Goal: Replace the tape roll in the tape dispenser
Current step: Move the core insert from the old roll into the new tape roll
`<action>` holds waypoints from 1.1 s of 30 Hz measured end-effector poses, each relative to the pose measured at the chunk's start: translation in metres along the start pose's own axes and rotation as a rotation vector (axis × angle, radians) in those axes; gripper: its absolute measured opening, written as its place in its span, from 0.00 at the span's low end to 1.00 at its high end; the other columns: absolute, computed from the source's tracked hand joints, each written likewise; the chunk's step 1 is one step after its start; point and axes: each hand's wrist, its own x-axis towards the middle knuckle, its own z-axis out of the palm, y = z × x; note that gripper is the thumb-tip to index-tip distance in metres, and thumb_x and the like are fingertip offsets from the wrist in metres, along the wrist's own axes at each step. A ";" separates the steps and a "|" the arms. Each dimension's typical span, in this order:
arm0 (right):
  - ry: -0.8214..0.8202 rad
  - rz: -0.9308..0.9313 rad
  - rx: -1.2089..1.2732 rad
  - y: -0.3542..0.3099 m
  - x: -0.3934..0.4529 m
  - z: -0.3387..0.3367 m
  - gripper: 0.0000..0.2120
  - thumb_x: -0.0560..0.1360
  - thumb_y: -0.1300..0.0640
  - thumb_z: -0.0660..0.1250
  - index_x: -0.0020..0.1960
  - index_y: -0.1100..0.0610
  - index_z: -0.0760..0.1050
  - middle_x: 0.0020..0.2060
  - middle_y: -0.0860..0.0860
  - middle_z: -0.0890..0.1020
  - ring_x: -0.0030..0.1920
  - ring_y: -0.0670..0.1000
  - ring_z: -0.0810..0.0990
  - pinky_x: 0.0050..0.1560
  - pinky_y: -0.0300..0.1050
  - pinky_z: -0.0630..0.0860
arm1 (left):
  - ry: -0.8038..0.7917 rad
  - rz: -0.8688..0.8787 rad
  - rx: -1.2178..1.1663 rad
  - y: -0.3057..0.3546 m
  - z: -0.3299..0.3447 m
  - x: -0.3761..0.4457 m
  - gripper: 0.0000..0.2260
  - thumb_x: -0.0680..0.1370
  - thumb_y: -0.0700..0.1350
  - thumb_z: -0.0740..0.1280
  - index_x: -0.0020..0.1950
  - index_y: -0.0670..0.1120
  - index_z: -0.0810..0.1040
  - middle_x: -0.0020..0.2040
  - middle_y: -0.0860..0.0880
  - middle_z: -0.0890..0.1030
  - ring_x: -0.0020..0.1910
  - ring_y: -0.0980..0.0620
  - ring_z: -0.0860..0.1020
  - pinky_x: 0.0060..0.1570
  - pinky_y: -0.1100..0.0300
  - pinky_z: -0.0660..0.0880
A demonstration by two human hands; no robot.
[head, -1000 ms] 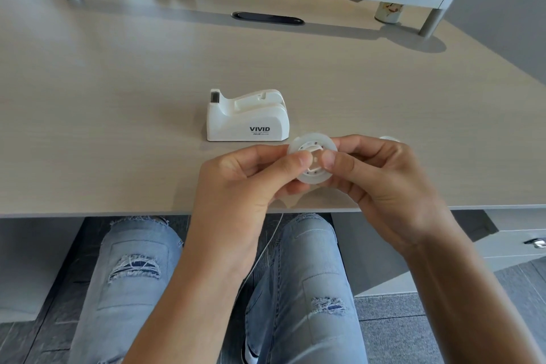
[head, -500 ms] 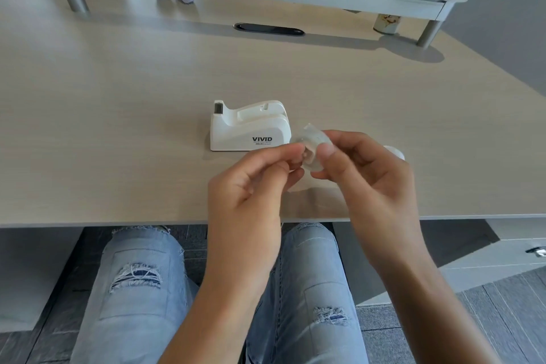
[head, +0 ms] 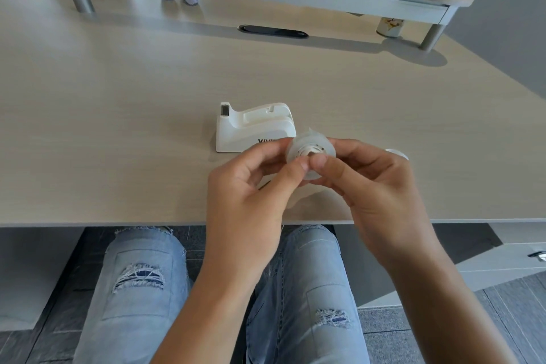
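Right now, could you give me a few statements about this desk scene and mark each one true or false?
1. The clear plastic tape roll is held by both the left hand and the right hand. True.
2. The white plastic tape dispenser on the pale wooden desk has a roll seated in it. False: its cradle is empty.
3. The dispenser's cutter end points to the right of the picture. False: it points to the left.
4. The roll is above the desk, not resting on it. True.
5. A black slot lies in the desk beyond the dispenser. True.
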 end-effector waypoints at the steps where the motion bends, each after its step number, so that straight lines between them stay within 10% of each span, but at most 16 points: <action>1: -0.001 -0.004 -0.005 -0.001 0.000 0.000 0.11 0.72 0.62 0.75 0.53 0.65 0.86 0.46 0.59 0.90 0.46 0.57 0.90 0.52 0.48 0.85 | -0.004 -0.008 -0.007 0.000 -0.001 0.000 0.07 0.76 0.36 0.75 0.51 0.46 0.88 0.46 0.46 0.90 0.45 0.48 0.88 0.49 0.57 0.83; 10: -0.024 -0.021 -0.032 -0.006 0.007 0.003 0.09 0.70 0.62 0.75 0.50 0.64 0.86 0.44 0.56 0.91 0.44 0.52 0.90 0.48 0.40 0.83 | -0.009 -0.012 0.059 0.002 -0.008 0.005 0.07 0.75 0.40 0.77 0.51 0.47 0.89 0.46 0.48 0.90 0.47 0.46 0.88 0.52 0.52 0.83; 20: -0.123 0.041 0.000 -0.011 0.030 0.011 0.14 0.68 0.56 0.79 0.50 0.63 0.87 0.47 0.64 0.89 0.48 0.69 0.88 0.56 0.63 0.84 | -0.006 -0.056 -0.030 0.013 -0.016 0.018 0.08 0.71 0.41 0.77 0.50 0.43 0.89 0.45 0.44 0.90 0.45 0.45 0.88 0.51 0.50 0.84; 33: -0.197 0.047 0.001 -0.007 0.037 0.012 0.11 0.63 0.54 0.80 0.45 0.56 0.89 0.44 0.57 0.91 0.45 0.57 0.90 0.51 0.47 0.83 | -0.107 -0.278 -0.264 0.016 -0.028 0.029 0.10 0.68 0.41 0.74 0.46 0.40 0.89 0.49 0.41 0.90 0.48 0.48 0.87 0.49 0.57 0.84</action>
